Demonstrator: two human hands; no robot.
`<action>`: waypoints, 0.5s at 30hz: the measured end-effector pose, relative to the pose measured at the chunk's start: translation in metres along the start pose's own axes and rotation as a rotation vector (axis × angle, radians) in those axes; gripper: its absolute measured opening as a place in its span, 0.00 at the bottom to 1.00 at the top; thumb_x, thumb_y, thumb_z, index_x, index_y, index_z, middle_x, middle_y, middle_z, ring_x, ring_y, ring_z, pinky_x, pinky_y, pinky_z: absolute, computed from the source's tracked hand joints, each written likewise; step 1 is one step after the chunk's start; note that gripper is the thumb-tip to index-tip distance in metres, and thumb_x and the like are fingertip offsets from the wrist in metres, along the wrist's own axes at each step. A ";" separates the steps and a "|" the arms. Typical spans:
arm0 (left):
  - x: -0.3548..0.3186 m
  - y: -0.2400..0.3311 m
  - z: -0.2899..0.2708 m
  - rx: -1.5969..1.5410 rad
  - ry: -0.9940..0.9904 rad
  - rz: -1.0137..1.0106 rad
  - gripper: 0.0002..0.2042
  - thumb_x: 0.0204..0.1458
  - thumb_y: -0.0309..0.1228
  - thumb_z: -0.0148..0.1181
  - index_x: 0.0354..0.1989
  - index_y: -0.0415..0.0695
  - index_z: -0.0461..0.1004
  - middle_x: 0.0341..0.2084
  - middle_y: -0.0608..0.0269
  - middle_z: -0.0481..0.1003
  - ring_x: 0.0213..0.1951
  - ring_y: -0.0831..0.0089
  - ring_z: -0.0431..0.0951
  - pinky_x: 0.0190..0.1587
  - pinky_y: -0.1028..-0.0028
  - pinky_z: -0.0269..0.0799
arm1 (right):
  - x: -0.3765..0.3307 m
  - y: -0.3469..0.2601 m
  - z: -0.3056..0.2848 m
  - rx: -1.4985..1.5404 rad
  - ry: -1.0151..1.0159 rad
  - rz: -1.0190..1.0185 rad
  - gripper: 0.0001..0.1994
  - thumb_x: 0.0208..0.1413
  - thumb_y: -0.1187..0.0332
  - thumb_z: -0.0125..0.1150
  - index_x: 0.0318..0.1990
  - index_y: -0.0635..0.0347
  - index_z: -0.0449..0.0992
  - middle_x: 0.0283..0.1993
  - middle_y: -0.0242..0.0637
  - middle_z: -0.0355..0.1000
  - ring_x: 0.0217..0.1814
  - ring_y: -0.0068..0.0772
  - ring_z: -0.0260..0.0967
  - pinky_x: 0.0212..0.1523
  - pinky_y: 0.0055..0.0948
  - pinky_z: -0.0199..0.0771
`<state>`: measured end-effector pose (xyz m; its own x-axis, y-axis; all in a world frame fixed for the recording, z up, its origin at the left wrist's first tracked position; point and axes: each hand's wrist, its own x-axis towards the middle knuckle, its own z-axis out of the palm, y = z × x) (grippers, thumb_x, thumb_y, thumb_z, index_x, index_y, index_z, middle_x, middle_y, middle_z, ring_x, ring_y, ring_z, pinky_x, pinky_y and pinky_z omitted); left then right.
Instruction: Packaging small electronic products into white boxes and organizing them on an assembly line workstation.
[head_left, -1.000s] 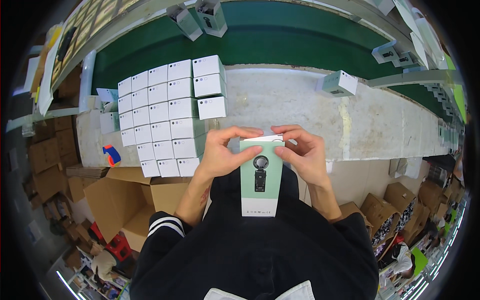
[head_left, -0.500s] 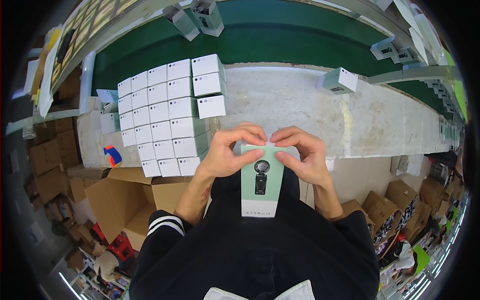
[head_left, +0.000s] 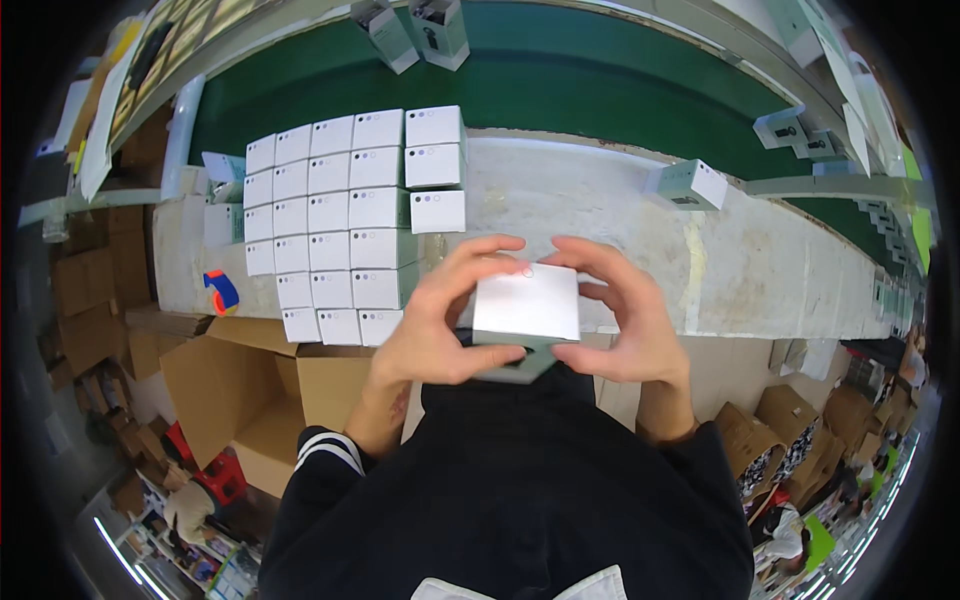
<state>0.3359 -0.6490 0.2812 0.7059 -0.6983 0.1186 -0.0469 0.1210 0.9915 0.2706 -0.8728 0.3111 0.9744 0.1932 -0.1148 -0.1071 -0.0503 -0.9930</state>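
Between my two hands is a small white and pale green carton (head_left: 527, 306), its white closed top turned up toward me. My left hand (head_left: 447, 312) wraps its left side, thumb on the near face and fingers along the far edge. On the other side my right hand (head_left: 630, 310) curves round it, thumb at the near lower face, fingers slightly spread. The carton's lower part is foreshortened beneath the top. Left of my hands, white-topped cartons (head_left: 330, 215) stand upright in close rows on the grey worktable (head_left: 560, 190).
A lone carton (head_left: 692, 184) lies on the table's right. Beyond runs a green conveyor belt (head_left: 590, 70) with open cartons (head_left: 440, 35). A blue and orange tape roll (head_left: 221, 292) sits at the left, above a large open cardboard box (head_left: 235, 395). More cardboard boxes (head_left: 745, 440) stand lower right.
The carton has been raised and tilted, so its white top now faces me instead of its printed green front. Both hands have shifted their hold onto its sides.
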 end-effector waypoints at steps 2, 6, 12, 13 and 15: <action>-0.009 -0.007 -0.014 0.012 0.053 -0.143 0.38 0.31 0.18 0.70 0.59 0.41 0.64 0.49 0.57 0.71 0.53 0.67 0.71 0.54 0.70 0.68 | 0.022 0.015 0.012 -0.111 -0.064 -0.047 0.38 0.37 0.74 0.67 0.62 0.60 0.63 0.55 0.40 0.68 0.60 0.38 0.66 0.58 0.42 0.70; -0.017 -0.050 -0.031 0.390 0.061 -0.273 0.34 0.34 0.18 0.65 0.57 0.41 0.66 0.47 0.54 0.73 0.51 0.57 0.72 0.59 0.66 0.65 | 0.051 0.079 0.037 -0.368 -0.090 -0.099 0.35 0.34 0.76 0.67 0.58 0.58 0.66 0.53 0.42 0.69 0.57 0.44 0.67 0.56 0.38 0.71; -0.044 -0.107 -0.047 1.159 0.094 -0.052 0.30 0.35 0.19 0.64 0.54 0.44 0.69 0.51 0.56 0.69 0.57 0.57 0.65 0.64 0.52 0.54 | 0.072 0.176 0.079 -0.643 0.071 -0.387 0.28 0.37 0.79 0.65 0.52 0.59 0.69 0.58 0.44 0.64 0.56 0.50 0.65 0.51 0.37 0.74; -0.047 -0.114 -0.049 1.184 0.119 -0.064 0.29 0.35 0.20 0.64 0.53 0.44 0.69 0.52 0.57 0.68 0.58 0.58 0.64 0.64 0.51 0.54 | 0.074 0.187 0.083 -0.754 0.123 -0.397 0.27 0.38 0.80 0.64 0.51 0.58 0.69 0.60 0.44 0.62 0.56 0.50 0.64 0.50 0.37 0.75; -0.048 -0.125 -0.049 1.207 0.141 -0.073 0.28 0.35 0.21 0.64 0.52 0.44 0.70 0.53 0.57 0.67 0.58 0.59 0.63 0.64 0.51 0.53 | 0.075 0.197 0.096 -0.660 0.167 -0.324 0.27 0.39 0.80 0.64 0.52 0.57 0.69 0.61 0.44 0.59 0.55 0.49 0.65 0.48 0.36 0.76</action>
<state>0.3425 -0.5955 0.1494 0.8013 -0.5843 0.1285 -0.5783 -0.7017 0.4160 0.3038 -0.7742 0.1043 0.9597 0.1494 0.2380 0.2792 -0.6029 -0.7474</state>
